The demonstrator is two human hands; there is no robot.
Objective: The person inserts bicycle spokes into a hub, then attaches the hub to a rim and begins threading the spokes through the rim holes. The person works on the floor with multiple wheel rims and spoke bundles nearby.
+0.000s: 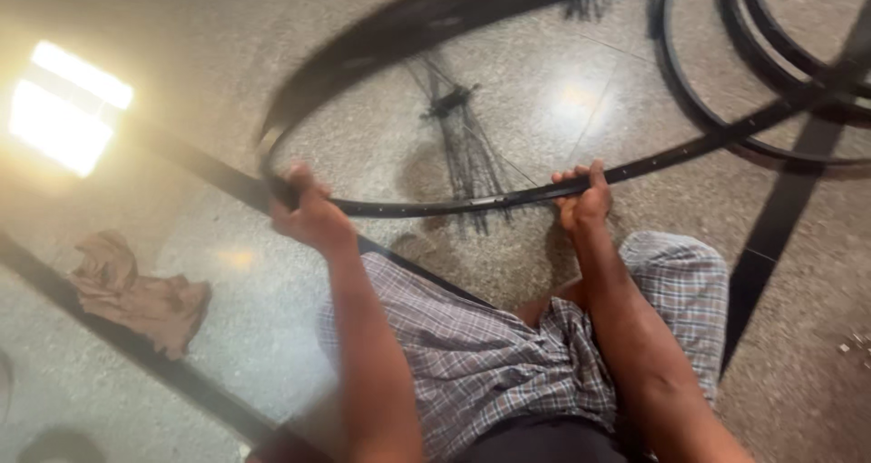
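Work in hand: the person is sitting on the floor and holding a bare black rim out in front of the knees, one hand at each side of its near arc.
Progress: the rim is looking unlaced, as far as the blur allows; no spokes are showing across its opening, and small holes are showing along the near arc. A bundle of loose spokes is lying on the floor, seen through the hoop. I am judging the work as early, with lacing not begun.
Left hand: the left hand is closing around the rim at its near left end, fingers wrapping over the top.
Right hand: the right hand is gripping the near arc further right, fingers curling over the rim, thumb side toward the body.
Rim position: the rim is spanning between both hands and sweeping away to the far side; its far arc is blurring, so its exact tilt is hard to tell.
Spokes position: the spokes are lying beyond the hands, between them, apart from the fingers.
Other things: more black hoops are lying at the far right, and the held rim is crossing over them. A crumpled brown rag is lying at the near left, well apart from the hands. Checked shorts are covering the person's lap.
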